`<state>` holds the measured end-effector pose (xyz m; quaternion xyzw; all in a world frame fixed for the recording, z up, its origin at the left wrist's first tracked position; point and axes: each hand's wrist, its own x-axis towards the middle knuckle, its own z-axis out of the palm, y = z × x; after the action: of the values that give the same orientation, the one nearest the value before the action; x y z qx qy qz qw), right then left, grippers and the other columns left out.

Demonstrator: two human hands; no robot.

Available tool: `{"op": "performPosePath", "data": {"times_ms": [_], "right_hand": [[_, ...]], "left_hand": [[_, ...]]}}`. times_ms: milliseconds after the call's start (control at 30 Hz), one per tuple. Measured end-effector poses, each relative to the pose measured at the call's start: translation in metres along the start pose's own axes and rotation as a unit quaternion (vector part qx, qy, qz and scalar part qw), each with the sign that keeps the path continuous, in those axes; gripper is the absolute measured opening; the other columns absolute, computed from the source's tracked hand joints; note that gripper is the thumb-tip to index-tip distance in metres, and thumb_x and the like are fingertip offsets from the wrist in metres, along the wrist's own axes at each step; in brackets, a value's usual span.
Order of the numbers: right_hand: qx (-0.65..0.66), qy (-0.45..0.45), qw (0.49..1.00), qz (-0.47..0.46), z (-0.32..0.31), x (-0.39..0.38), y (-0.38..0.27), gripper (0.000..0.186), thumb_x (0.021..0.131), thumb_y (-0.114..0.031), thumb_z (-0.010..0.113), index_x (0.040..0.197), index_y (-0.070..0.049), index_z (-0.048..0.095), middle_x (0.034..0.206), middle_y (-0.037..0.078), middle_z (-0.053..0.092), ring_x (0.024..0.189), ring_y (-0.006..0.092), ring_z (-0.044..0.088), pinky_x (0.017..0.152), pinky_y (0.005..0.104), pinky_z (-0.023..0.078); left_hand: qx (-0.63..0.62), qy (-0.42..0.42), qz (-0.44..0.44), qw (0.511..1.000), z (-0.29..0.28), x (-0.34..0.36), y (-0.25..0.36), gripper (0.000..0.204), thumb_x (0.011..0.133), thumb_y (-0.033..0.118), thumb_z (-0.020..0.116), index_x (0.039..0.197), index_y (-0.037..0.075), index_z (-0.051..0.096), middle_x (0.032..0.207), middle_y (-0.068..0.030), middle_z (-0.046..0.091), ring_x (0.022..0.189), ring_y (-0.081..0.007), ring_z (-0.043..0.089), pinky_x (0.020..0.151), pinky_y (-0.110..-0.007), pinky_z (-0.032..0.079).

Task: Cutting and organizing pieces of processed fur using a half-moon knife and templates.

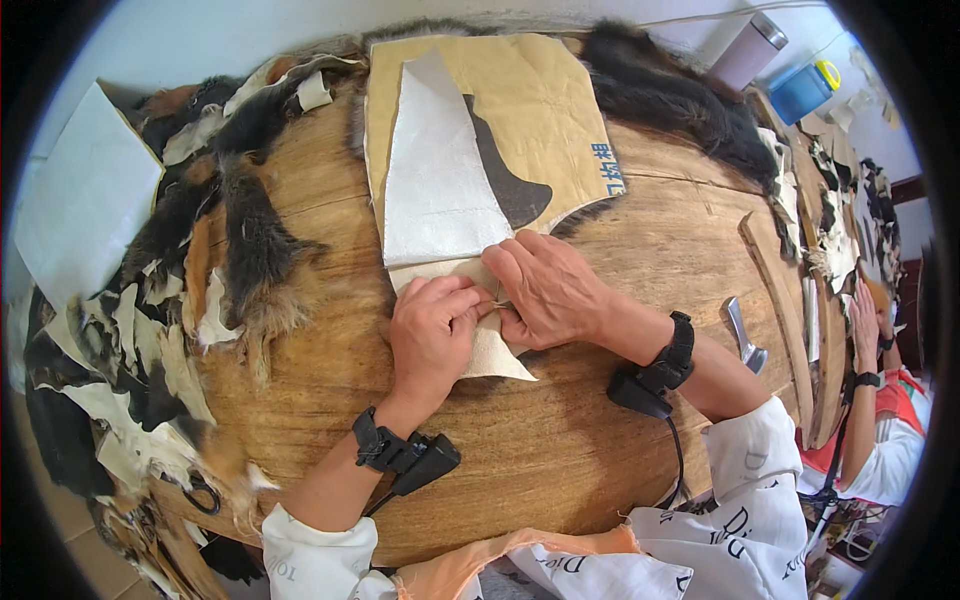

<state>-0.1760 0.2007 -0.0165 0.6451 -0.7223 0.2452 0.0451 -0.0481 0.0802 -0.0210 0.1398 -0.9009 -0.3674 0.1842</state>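
Note:
My left hand (432,330) and my right hand (545,288) meet at the middle of a wooden table (560,450), fingers pinched together on a pale hide piece (492,350) that lies under them. Just beyond the fingers a white textured pattern sheet (435,175) lies on a tan cardboard template (545,110), with a dark brown fur piece (510,180) between them. Both wrists wear black straps with small black devices.
Heaps of fur scraps and pale hide offcuts (170,300) cover the table's left side. Dark fur (670,100) lies at the back right. A metal tool (745,335) rests to the right. Another person's arm (865,350) works at far right. Scissors (200,492) lie lower left.

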Motion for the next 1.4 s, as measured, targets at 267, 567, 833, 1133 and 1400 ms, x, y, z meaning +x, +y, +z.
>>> {"op": "performPosePath", "data": {"times_ms": [267,567,833,1133,1400], "right_hand": [[-0.043,-0.053,0.996,-0.055,-0.013,-0.004,-0.012,0.034,0.066,-0.019,0.060,0.097,-0.008,0.052,0.076,0.000,0.053,0.072,0.0193,0.052,0.063,0.0313,0.039],[0.021,-0.009,0.995,-0.097,-0.035,-0.001,-0.025,0.022,0.064,-0.008,0.058,0.086,-0.010,0.057,0.081,0.002,0.049,0.078,0.0190,0.049,0.068,0.0310,0.041],[0.315,0.059,0.928,0.189,-0.045,-0.047,-0.067,0.021,0.070,0.011,0.058,0.086,-0.003,0.056,0.073,0.006,0.056,0.062,0.0171,0.059,0.053,0.0257,0.048],[0.534,0.141,0.811,0.191,-0.097,-0.051,-0.089,0.009,0.083,0.008,0.053,0.088,0.001,0.057,0.076,0.008,0.059,0.060,0.0131,0.060,0.051,0.0236,0.048],[0.491,0.140,0.843,0.169,-0.114,-0.039,-0.094,0.005,0.081,0.005,0.058,0.085,0.002,0.059,0.074,0.009,0.061,0.060,0.0138,0.060,0.053,0.0253,0.047]], "left_hand": [[-0.022,0.026,0.009,0.999,0.003,0.001,0.000,0.014,0.070,0.003,0.064,0.083,0.006,0.067,0.086,-0.0050,0.063,0.081,-0.0244,0.056,0.074,-0.034,0.045],[-0.031,0.043,0.050,0.997,0.002,-0.001,-0.002,0.008,0.071,0.007,0.065,0.078,0.007,0.067,0.084,-0.0037,0.063,0.077,-0.0239,0.055,0.073,-0.033,0.044],[-0.001,-0.018,0.089,0.996,-0.006,-0.003,-0.001,0.018,0.072,0.005,0.066,0.088,0.011,0.070,0.084,-0.0044,0.060,0.080,-0.0221,0.054,0.072,-0.032,0.045],[-0.029,-0.014,0.063,0.997,-0.003,-0.005,0.003,0.018,0.070,0.005,0.067,0.084,0.015,0.072,0.081,-0.0002,0.058,0.076,-0.0187,0.051,0.074,-0.032,0.041],[-0.015,-0.005,0.084,0.996,-0.005,-0.006,-0.002,0.017,0.071,0.006,0.067,0.084,0.015,0.071,0.081,-0.0006,0.058,0.078,-0.0195,0.052,0.074,-0.032,0.041]]}}
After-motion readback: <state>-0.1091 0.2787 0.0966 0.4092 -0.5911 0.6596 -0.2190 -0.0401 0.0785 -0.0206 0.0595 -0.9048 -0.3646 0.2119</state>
